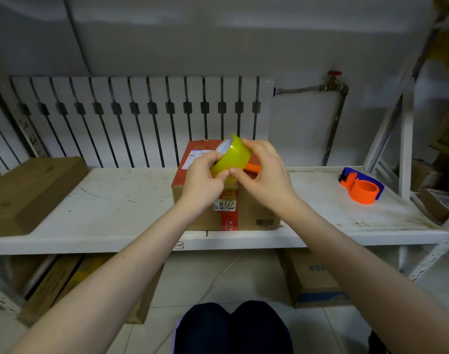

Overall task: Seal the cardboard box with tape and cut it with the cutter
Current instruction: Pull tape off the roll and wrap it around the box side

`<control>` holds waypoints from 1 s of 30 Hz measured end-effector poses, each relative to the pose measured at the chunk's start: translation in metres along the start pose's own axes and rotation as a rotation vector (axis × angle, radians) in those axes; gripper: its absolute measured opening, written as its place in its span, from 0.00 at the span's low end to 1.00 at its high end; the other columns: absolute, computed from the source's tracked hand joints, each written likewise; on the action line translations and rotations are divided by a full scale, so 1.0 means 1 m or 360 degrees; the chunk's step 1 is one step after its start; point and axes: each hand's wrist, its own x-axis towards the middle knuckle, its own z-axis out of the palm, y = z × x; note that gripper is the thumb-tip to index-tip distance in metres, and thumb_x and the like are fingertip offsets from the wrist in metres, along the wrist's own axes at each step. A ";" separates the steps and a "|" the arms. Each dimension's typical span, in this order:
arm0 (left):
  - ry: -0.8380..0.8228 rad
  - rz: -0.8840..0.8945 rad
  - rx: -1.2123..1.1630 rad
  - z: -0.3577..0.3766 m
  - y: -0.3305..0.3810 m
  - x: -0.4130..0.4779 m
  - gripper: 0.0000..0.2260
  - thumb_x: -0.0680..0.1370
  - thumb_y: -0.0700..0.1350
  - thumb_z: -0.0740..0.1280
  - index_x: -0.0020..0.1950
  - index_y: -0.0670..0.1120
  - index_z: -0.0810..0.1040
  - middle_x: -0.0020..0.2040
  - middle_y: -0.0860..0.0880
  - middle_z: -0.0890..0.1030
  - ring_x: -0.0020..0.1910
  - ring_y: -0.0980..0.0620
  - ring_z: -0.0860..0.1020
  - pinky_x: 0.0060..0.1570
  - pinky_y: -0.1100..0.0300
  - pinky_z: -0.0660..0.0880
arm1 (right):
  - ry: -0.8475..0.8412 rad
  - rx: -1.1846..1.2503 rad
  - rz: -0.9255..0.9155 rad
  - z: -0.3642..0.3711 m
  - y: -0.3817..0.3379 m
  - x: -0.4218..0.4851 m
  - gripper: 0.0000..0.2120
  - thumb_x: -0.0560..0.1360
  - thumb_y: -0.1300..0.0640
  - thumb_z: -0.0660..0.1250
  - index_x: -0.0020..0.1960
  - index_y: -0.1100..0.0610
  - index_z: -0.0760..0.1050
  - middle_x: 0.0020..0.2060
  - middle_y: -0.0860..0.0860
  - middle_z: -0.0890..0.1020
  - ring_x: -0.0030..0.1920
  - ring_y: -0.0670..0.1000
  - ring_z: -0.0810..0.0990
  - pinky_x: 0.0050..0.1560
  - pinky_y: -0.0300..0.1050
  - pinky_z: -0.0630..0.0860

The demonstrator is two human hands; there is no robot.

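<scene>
A cardboard box (246,213) with a red top and a red tape strip down its front stands on the white shelf (111,200). Above it I hold a yellow-green tape roll (235,157) with both hands. My left hand (203,175) grips the roll from the left, its fingers partly inside the core. My right hand (263,172) holds the roll's right side, thumb and fingertip pinching at its lower edge. Behind my right hand, an orange cutter handle (251,167) lies on the box top, mostly hidden.
An orange and blue tape dispenser (361,186) lies on the shelf at the right. A flat brown carton (27,192) sits at the left end. A radiator and pipe run behind. Boxes lie on the floor under the shelf, and my knees show at the bottom.
</scene>
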 end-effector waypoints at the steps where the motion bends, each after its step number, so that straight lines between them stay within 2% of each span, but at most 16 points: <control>1: 0.0017 0.0013 -0.0008 -0.001 0.002 -0.004 0.06 0.74 0.36 0.68 0.46 0.46 0.76 0.40 0.53 0.77 0.44 0.50 0.76 0.45 0.57 0.74 | 0.0059 -0.0064 -0.0041 -0.002 -0.003 -0.004 0.28 0.71 0.48 0.71 0.68 0.54 0.70 0.60 0.51 0.76 0.61 0.52 0.74 0.59 0.53 0.73; 7: 0.0105 0.0084 0.0002 -0.005 0.016 -0.024 0.07 0.74 0.37 0.68 0.42 0.48 0.74 0.39 0.53 0.76 0.43 0.50 0.76 0.44 0.57 0.76 | 0.0290 -0.0278 -0.0275 -0.007 -0.017 -0.023 0.25 0.72 0.46 0.67 0.65 0.56 0.74 0.60 0.54 0.79 0.58 0.56 0.77 0.53 0.55 0.77; 10: 0.0122 0.0095 -0.0016 -0.008 0.021 -0.032 0.12 0.73 0.38 0.69 0.37 0.53 0.71 0.36 0.53 0.75 0.40 0.47 0.76 0.42 0.50 0.76 | 0.0348 -0.0265 -0.0336 -0.009 -0.021 -0.030 0.21 0.73 0.47 0.65 0.61 0.57 0.78 0.59 0.55 0.80 0.56 0.57 0.79 0.51 0.55 0.79; 13: 0.0119 0.0064 -0.0061 -0.010 0.028 -0.038 0.13 0.72 0.38 0.69 0.35 0.53 0.71 0.34 0.51 0.75 0.37 0.47 0.75 0.42 0.45 0.76 | 0.0437 -0.0252 -0.0415 -0.013 -0.025 -0.036 0.15 0.73 0.50 0.67 0.55 0.57 0.82 0.54 0.55 0.82 0.51 0.56 0.80 0.46 0.51 0.79; 16: 0.0088 -0.0001 -0.0173 -0.009 0.035 -0.044 0.11 0.73 0.37 0.70 0.36 0.51 0.73 0.36 0.49 0.78 0.40 0.47 0.77 0.45 0.44 0.77 | 0.0455 -0.0124 -0.0399 -0.018 -0.030 -0.040 0.09 0.73 0.54 0.68 0.48 0.58 0.83 0.49 0.54 0.82 0.49 0.54 0.79 0.44 0.51 0.78; 19: 0.0065 -0.0018 -0.0207 -0.007 0.038 -0.048 0.04 0.74 0.39 0.70 0.41 0.46 0.77 0.41 0.44 0.81 0.45 0.45 0.80 0.49 0.43 0.79 | 0.0426 0.0084 -0.0253 -0.024 -0.035 -0.040 0.06 0.73 0.57 0.71 0.46 0.58 0.83 0.45 0.52 0.81 0.47 0.51 0.79 0.44 0.49 0.78; 20: 0.0065 -0.0025 -0.0210 -0.006 0.038 -0.049 0.02 0.74 0.39 0.70 0.43 0.43 0.78 0.43 0.42 0.81 0.46 0.43 0.80 0.50 0.42 0.78 | 0.0405 0.0091 -0.0227 -0.025 -0.036 -0.041 0.05 0.74 0.57 0.70 0.45 0.58 0.82 0.44 0.51 0.81 0.46 0.50 0.79 0.43 0.49 0.78; 22: 0.0063 -0.0038 -0.0222 -0.005 0.039 -0.050 0.04 0.74 0.39 0.70 0.46 0.39 0.78 0.45 0.40 0.82 0.47 0.42 0.80 0.51 0.42 0.78 | 0.0369 0.0019 -0.0215 -0.028 -0.037 -0.041 0.05 0.75 0.56 0.69 0.45 0.57 0.81 0.43 0.50 0.80 0.45 0.49 0.79 0.41 0.50 0.77; 27: -0.0021 -0.0073 -0.0272 0.000 0.041 -0.056 0.05 0.74 0.39 0.70 0.48 0.40 0.78 0.47 0.41 0.82 0.48 0.45 0.81 0.52 0.48 0.79 | 0.0289 -0.0056 -0.0140 -0.033 -0.034 -0.038 0.03 0.77 0.56 0.64 0.45 0.55 0.76 0.42 0.47 0.78 0.44 0.48 0.76 0.40 0.51 0.75; 30: -0.0132 -0.0096 -0.0380 0.002 0.039 -0.058 0.06 0.75 0.39 0.69 0.51 0.42 0.77 0.47 0.47 0.83 0.46 0.55 0.82 0.46 0.61 0.80 | 0.0244 -0.0033 -0.0115 -0.034 -0.031 -0.036 0.03 0.77 0.57 0.64 0.46 0.55 0.75 0.42 0.48 0.78 0.44 0.49 0.75 0.41 0.49 0.75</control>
